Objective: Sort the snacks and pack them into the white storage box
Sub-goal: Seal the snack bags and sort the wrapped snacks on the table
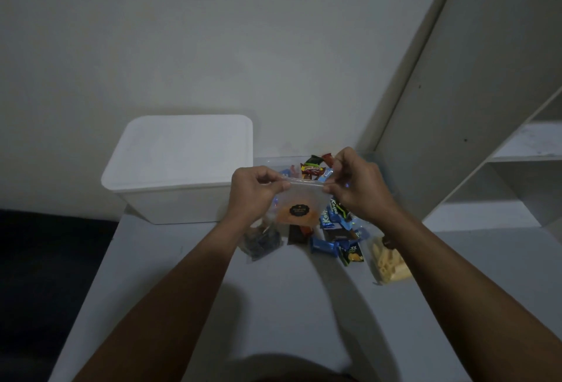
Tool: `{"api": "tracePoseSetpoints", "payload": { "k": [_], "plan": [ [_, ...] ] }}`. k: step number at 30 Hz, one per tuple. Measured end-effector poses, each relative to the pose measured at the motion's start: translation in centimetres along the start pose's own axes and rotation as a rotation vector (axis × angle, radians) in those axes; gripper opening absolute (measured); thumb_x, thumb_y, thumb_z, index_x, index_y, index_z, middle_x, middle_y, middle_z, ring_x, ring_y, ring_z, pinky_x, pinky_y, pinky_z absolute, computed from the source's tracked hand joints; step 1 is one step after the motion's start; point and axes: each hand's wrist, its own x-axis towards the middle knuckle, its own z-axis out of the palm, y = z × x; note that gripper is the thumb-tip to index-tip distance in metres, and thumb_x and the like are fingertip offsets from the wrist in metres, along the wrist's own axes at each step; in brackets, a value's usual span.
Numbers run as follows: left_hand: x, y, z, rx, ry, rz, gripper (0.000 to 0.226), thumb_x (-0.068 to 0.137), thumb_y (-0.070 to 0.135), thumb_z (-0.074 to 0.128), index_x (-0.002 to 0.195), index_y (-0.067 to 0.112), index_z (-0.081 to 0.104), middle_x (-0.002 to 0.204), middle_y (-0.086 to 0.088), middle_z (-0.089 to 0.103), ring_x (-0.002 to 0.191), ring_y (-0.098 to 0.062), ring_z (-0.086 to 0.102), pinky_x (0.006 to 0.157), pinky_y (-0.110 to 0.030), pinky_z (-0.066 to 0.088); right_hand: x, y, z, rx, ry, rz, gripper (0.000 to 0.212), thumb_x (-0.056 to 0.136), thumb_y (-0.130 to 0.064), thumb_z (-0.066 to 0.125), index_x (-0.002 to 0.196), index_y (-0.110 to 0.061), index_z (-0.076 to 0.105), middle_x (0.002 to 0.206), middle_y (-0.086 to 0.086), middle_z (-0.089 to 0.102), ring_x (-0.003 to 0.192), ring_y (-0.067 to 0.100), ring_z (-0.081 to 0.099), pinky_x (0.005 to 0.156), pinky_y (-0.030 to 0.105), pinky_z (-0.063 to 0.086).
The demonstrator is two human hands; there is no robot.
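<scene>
A clear zip bag (299,203) with orange snacks and a round black label hangs above the table. My left hand (254,191) pinches its top left corner and my right hand (354,182) pinches its top right corner. The white storage box (179,168) stands at the back left with its lid on. Below and behind the bag lie several loose snacks: blue wrappers (330,237), a bag of dark pieces (263,243), a bag of pale yellow sticks (389,261) and colourful packets (311,165) at the wall.
The white table (273,305) runs toward me, with its left edge dropping to a dark floor (45,260). A white shelf unit (501,138) stands at the right against the wall.
</scene>
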Motion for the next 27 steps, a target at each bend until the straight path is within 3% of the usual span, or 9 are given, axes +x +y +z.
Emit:
{"api": "tracePoseSetpoints", "payload": {
  "k": [3, 8, 11, 13, 15, 17, 20, 27],
  "plan": [
    [0.2, 0.1, -0.1, 0.009, 0.000, 0.009, 0.009, 0.070, 0.005, 0.082, 0.071, 0.011, 0.074, 0.072, -0.002, 0.073, 0.072, -0.015, 0.070, 0.073, -0.026, 0.055, 0.1, -0.1, 0.0, 0.048, 0.001, 0.023, 0.050, 0.075, 0.000, 0.078, 0.077, -0.028, 0.037, 0.076, 0.004, 0.071, 0.073, 0.006, 0.067, 0.062, 0.010, 0.049],
    [0.6, 0.0, -0.5, -0.041, -0.074, -0.002, 0.011, 0.070, 0.003, 0.081, 0.071, 0.011, 0.074, 0.073, -0.004, 0.073, 0.071, -0.014, 0.069, 0.076, -0.028, 0.056, 0.2, -0.2, -0.4, 0.023, -0.045, 0.024, 0.051, 0.074, 0.001, 0.078, 0.073, -0.026, 0.035, 0.077, 0.012, 0.068, 0.078, 0.018, 0.070, 0.070, 0.043, 0.057],
    [0.8, 0.0, -0.1, -0.050, -0.026, 0.001, 0.014, 0.070, 0.010, 0.083, 0.078, 0.015, 0.073, 0.080, -0.003, 0.072, 0.078, -0.017, 0.067, 0.078, -0.028, 0.056, 0.5, -0.3, -0.6, 0.032, -0.015, 0.029, 0.050, 0.074, -0.001, 0.079, 0.073, -0.026, 0.036, 0.076, 0.010, 0.068, 0.077, 0.016, 0.069, 0.067, 0.039, 0.057],
    [0.6, 0.3, 0.5, -0.011, 0.107, 0.019, 0.021, 0.071, 0.019, 0.083, 0.080, 0.012, 0.065, 0.077, 0.001, 0.063, 0.070, -0.010, 0.058, 0.067, -0.017, 0.050, 0.4, -0.2, -0.6, 0.058, 0.017, 0.046, 0.046, 0.075, -0.001, 0.078, 0.075, -0.023, 0.037, 0.075, 0.005, 0.068, 0.076, 0.011, 0.069, 0.065, 0.033, 0.056],
    [0.1, 0.8, 1.2, 0.011, 0.170, -0.021, 0.029, 0.075, 0.030, 0.080, 0.070, 0.009, 0.060, 0.065, -0.001, 0.057, 0.058, -0.009, 0.050, 0.057, -0.018, 0.045, 0.2, -0.1, -0.3, 0.068, 0.038, 0.052, 0.042, 0.076, -0.002, 0.078, 0.078, -0.019, 0.040, 0.074, 0.000, 0.069, 0.075, 0.009, 0.069, 0.066, 0.030, 0.056],
    [-0.1, 1.0, 1.9, -0.008, 0.054, -0.119, 0.039, 0.078, 0.036, 0.076, 0.062, 0.003, 0.062, 0.058, -0.008, 0.059, 0.051, -0.013, 0.054, 0.055, -0.026, 0.050, 0.0, -0.1, 0.3, 0.054, 0.046, 0.031, 0.041, 0.076, -0.003, 0.078, 0.079, -0.018, 0.040, 0.073, 0.000, 0.069, 0.073, 0.008, 0.068, 0.066, 0.032, 0.056],
    [-0.4, 1.4, 2.5, -0.246, -0.089, -0.306, 0.030, 0.085, 0.026, 0.072, 0.070, 0.000, 0.066, 0.062, -0.012, 0.063, 0.044, -0.012, 0.059, 0.044, -0.021, 0.051, -0.3, -0.1, 1.1, 0.030, 0.064, -0.018, 0.042, 0.076, -0.004, 0.078, 0.078, -0.018, 0.039, 0.073, 0.001, 0.069, 0.071, 0.012, 0.067, 0.064, 0.033, 0.053],
    [-0.1, 0.3, 2.5, -0.379, -0.121, -0.383, 0.012, 0.088, 0.009, 0.066, 0.076, 0.008, 0.069, 0.072, -0.008, 0.068, 0.062, -0.013, 0.065, 0.056, -0.022, 0.054, -0.9, -0.1, 2.0, 0.098, 0.048, -0.036, 0.040, 0.075, -0.003, 0.078, 0.080, -0.021, 0.043, 0.074, 0.001, 0.066, 0.070, 0.016, 0.064, 0.063, 0.030, 0.053]
  ]
}}
